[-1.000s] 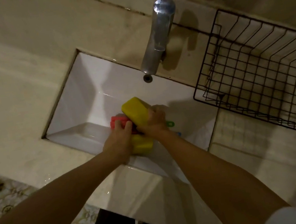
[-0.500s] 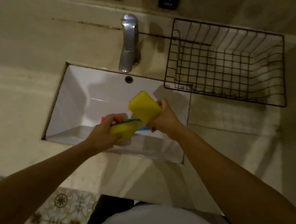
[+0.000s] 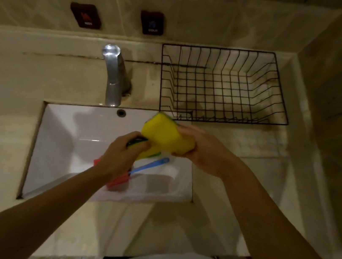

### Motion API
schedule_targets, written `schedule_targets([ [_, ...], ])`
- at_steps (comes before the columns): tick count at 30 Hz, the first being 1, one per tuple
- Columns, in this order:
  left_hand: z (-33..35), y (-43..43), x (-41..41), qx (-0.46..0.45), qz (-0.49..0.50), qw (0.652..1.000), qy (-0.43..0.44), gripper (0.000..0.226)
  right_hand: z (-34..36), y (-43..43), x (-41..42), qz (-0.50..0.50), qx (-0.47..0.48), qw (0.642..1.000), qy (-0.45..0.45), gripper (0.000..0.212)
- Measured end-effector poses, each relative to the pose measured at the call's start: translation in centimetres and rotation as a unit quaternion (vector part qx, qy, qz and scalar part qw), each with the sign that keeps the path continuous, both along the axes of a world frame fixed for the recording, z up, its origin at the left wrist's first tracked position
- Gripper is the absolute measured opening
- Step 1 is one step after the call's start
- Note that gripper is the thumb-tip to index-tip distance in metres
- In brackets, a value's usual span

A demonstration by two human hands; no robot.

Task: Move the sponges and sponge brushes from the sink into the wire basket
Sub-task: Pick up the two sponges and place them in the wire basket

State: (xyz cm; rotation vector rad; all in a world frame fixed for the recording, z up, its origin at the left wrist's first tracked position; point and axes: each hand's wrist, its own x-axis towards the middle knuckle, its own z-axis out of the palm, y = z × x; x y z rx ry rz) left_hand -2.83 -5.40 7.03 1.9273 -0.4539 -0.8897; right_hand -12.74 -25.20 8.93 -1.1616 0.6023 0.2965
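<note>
Head view: right hand point(image 3: 199, 147) is clamped on a yellow sponge point(image 3: 167, 135), lifted above the sink point(image 3: 59, 132) near its 3 o'clock edge, just short of the wire basket point(image 3: 221, 84). Left hand point(image 3: 122, 152) is closed on a 2nd yellow sponge with green scour face point(image 3: 145, 154), touching the 1st.

Risks, as I judge them:
- The 2 sponges touch, so either could slip back into the basin.
- A wet sponge could clip the basket's near rim and land on the tabletop point(image 3: 236, 155).

A sponge brush with red head and blue handle point(image 3: 149, 166) lies on the sink floor, below the left hand at 6 o'clock. Basket is at 1 o'clock from both hands and looks empty.
</note>
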Motion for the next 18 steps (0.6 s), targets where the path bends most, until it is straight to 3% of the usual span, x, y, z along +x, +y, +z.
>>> schedule_targets([
  [5,1.2,-2.3,2.8,-0.034,-0.006,0.999,-0.041,0.04,1.9,-5.3,-0.5,0.104,-0.112,0.988,-0.006,0.055],
  [8,1.6,-3.9,4.4,-0.033,0.002,0.995,-0.097,0.055,2.8,-8.7,0.7,0.034,-0.117,0.992,-0.04,0.06],
  [11,1.6,-5.4,5.7,-0.039,0.017,0.992,-0.117,0.065,3.1,-12.2,2.7,-0.034,-0.15,0.988,-0.018,0.064],
  [15,1.6,-6.8,6.9,-0.043,-0.019,0.984,-0.173,0.068,1.8,-14.6,7.2,-0.02,-0.344,0.939,-0.003,0.056],
  [18,1.2,-7.1,7.4,-0.051,-0.027,0.982,-0.179,0.071,-0.7,-15.1,10.6,0.02,-0.49,0.871,0.01,0.055],
])
